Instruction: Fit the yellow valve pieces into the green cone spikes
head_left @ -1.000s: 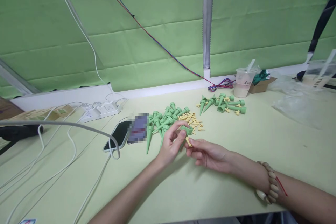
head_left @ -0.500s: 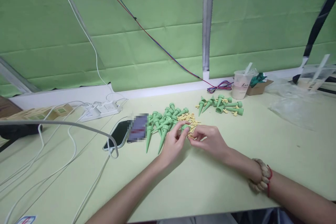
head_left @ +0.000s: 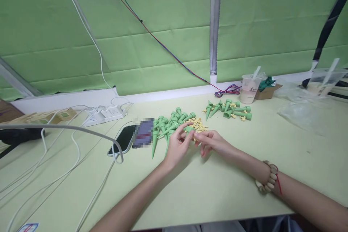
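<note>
My left hand [head_left: 178, 146] is closed round a green plastic watering spike [head_left: 189, 129], whose wide end shows between thumb and fingers. At that end, my right hand [head_left: 214, 143] pinches with thumb and forefinger; a small yellow valve [head_left: 194, 139] shows by the fingertips, partly hidden. Behind my hands lies a heap of small yellow valves [head_left: 199, 125]. A pile of loose green spikes [head_left: 163, 125] sits just left of them. Farther back to the right is a group of green spikes with yellow valves fitted [head_left: 230, 108].
Left of the pile lie a phone [head_left: 123, 139] and a pixelated flat item [head_left: 143, 133]. White cables [head_left: 77, 152] run from a power strip [head_left: 104, 114] across the left side. A drink cup [head_left: 248, 88], a small cardboard box [head_left: 268, 91] and a plastic bag [head_left: 299, 114] stand back right.
My right hand has turned, its lower fingers loosening and hanging down, with its pinch closer to the spike. My left hand tilts the spike slightly and stays nearly in place.
</note>
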`<state>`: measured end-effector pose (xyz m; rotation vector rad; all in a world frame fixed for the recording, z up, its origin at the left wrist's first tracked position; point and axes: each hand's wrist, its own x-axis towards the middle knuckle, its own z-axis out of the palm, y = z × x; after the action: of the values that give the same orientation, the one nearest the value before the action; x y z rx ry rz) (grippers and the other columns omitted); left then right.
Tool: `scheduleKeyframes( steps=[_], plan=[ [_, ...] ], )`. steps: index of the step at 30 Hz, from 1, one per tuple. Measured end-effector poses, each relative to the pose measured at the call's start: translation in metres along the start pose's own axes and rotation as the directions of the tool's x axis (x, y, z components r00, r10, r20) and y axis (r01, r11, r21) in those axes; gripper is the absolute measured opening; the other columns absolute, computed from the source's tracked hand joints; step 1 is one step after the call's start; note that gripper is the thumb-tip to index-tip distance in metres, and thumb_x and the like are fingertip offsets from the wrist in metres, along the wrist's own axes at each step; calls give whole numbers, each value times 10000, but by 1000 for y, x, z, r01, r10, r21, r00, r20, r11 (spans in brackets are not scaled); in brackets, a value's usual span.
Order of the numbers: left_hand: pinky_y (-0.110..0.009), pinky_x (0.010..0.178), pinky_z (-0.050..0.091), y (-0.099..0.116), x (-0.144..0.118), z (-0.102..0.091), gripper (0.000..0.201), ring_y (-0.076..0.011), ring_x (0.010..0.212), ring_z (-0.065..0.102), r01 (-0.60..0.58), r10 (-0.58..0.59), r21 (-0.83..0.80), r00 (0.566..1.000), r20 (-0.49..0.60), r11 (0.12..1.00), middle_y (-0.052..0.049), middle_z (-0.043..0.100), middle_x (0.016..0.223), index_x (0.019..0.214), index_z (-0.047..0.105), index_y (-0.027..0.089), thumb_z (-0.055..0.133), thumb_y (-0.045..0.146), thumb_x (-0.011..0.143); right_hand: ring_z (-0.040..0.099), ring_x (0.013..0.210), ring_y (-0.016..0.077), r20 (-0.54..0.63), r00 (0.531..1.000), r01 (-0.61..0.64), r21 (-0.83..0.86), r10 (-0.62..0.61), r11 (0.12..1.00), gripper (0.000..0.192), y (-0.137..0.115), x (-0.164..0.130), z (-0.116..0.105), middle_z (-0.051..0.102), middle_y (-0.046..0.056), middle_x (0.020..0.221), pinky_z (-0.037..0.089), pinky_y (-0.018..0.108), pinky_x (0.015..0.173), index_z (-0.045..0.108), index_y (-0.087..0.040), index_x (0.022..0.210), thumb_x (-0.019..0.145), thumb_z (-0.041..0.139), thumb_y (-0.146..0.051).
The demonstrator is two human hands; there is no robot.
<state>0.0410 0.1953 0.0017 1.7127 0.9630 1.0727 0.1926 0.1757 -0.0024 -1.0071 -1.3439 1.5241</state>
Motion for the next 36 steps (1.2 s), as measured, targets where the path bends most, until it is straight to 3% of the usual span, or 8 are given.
scheduleKeyframes(
  steps=[8, 12, 15, 19, 21, 27, 32, 36],
  plan=[
    [-165, 550, 340, 2, 0, -5, 460, -48, 523, 382, -122, 133, 135, 988, -76, 983, 28, 392, 528, 1115, 543, 149, 521, 456, 773, 464, 521, 29, 147, 989, -53, 194, 25, 980, 359, 2, -2, 2, 574, 42, 858, 487, 163, 441, 645, -126, 833, 694, 667, -456],
    [-151, 610, 335, 0, 0, -5, 418, -63, 632, 373, -178, 204, 262, 976, -75, 948, 15, 346, 520, 1033, 620, 161, 561, 454, 740, 504, 531, 62, 71, 997, 5, 7, -6, 1000, 328, 2, 0, 0, 592, 47, 741, 488, 186, 483, 657, -103, 798, 659, 691, -399],
    [-143, 534, 270, -3, -1, 0, 448, -42, 564, 304, -82, 99, 201, 992, -75, 976, 27, 289, 517, 1025, 612, 153, 560, 486, 730, 517, 489, 92, -32, 994, 96, -228, -106, 969, 216, 6, 3, -3, 545, 18, 548, 465, 209, 505, 636, -97, 717, 696, 627, -312],
    [-146, 450, 154, -5, -2, 8, 595, -9, 473, 184, 120, -119, 7, 991, -58, 993, 45, 240, 520, 1115, 539, 107, 534, 554, 721, 466, 511, 65, -84, 850, 376, -596, -520, 710, 103, 12, 6, -7, 511, -7, 544, 384, 171, 504, 515, -119, 562, 648, 569, -140],
    [-143, 436, 145, -5, -2, 10, 627, -6, 467, 181, 143, -145, -43, 989, -36, 989, 45, 241, 520, 1136, 524, 97, 535, 562, 717, 461, 515, 60, -74, 803, 407, -656, -591, 635, 114, 14, 6, -8, 507, -15, 570, 365, 164, 490, 468, -127, 568, 622, 568, -117],
    [-131, 412, 202, 0, 0, 7, 623, -9, 451, 236, 86, -93, -131, 995, -46, 988, 43, 276, 516, 1153, 502, 87, 504, 557, 744, 525, 473, 97, -122, 982, 108, -276, -146, 955, 363, 9, 5, -7, 561, 20, 724, 441, 212, 430, 529, -137, 872, 658, 664, -396],
    [-120, 421, 245, 5, 5, -1, 598, -8, 457, 280, 25, -27, -115, 1000, -10, 993, 23, 389, 549, 1128, 520, 95, 538, 537, 725, 483, 555, 43, -2, 999, 53, 102, -53, 993, 420, 8, 4, -2, 516, 40, 878, 467, 164, 438, 582, -119, 833, 691, 636, -511],
    [-118, 438, 251, 5, 6, -6, 569, -7, 458, 231, 1, -2, -48, 1000, -24, 999, 44, 293, 504, 1089, 549, 95, 562, 519, 711, 440, 594, 28, 7, 1000, 1, 162, -2, 987, 384, 7, 3, 1, 482, 15, 862, 442, 112, 432, 589, -132, 830, 649, 702, -452]
  ],
)
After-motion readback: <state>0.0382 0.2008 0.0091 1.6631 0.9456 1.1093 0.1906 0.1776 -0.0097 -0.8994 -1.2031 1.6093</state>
